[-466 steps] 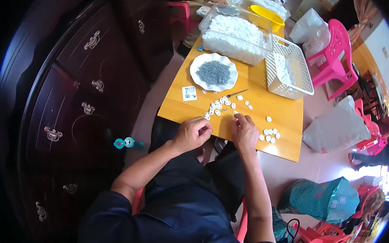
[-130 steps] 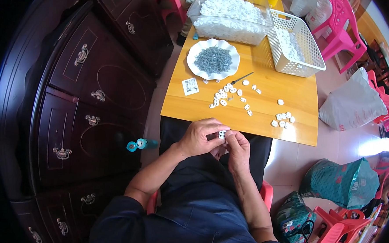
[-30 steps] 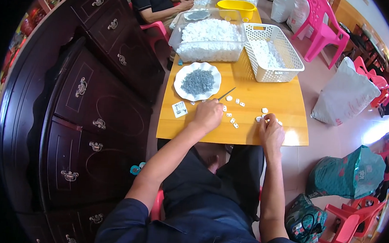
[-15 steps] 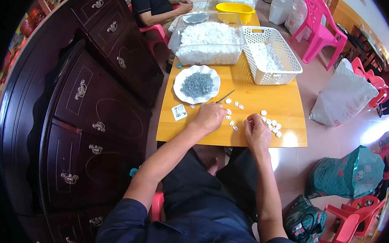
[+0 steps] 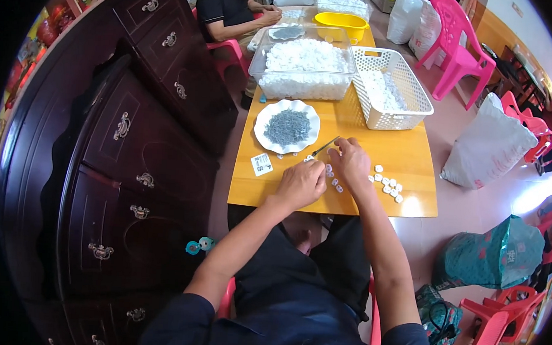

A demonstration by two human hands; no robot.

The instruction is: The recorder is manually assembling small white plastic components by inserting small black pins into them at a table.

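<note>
My left hand (image 5: pixel 302 185) is closed in a fist over the near part of the table; what it holds is hidden. My right hand (image 5: pixel 352 164) reaches in from the right, thumb and curled forefinger apart at the far end of a thin dark pointed tool (image 5: pixel 324 147), which lies slanted on the table. Small white plastic pieces (image 5: pixel 336 185) with holes lie between the hands, and several more white pieces (image 5: pixel 388 183) are grouped right of my right hand. Beyond my left hand, a scalloped white plate (image 5: pixel 262 131) holds a heap of small grey parts (image 5: pixel 287 127).
A clear tub (image 5: pixel 302 89) full of white pieces and a perforated white basket (image 5: pixel 410 120) stand at the back, before a yellow basin (image 5: pixel 343 23). Another person (image 5: pixel 225 13) sits at the far left. A dark cabinet (image 5: pixel 133 159) flanks the left; sacks (image 5: pixel 489 149) stand right.
My right hand has moved away from me and left, from beside the grouped white pieces to the dark tool. My left fist has drawn slightly nearer. The view has shifted a little.
</note>
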